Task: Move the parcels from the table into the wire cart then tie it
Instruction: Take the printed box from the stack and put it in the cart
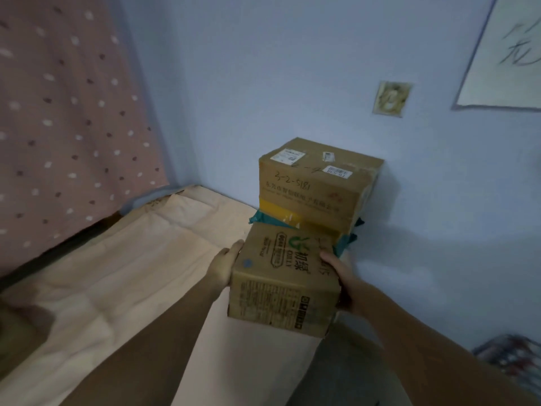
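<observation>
I hold a small brown cardboard box with green print between both hands, lifted a little above the table's front right corner. My left hand presses its left side and my right hand grips its right side. Behind it a larger brown parcel with white labels and handwritten numbers rests on a yellow-taped box and a teal bag, stacked against the wall. Part of the wire cart shows at the lower right edge.
The table is covered with a pale peach cloth. A pink dotted curtain hangs on the left. A blue wall stands behind, with a socket plate and a paper sheet at the upper right.
</observation>
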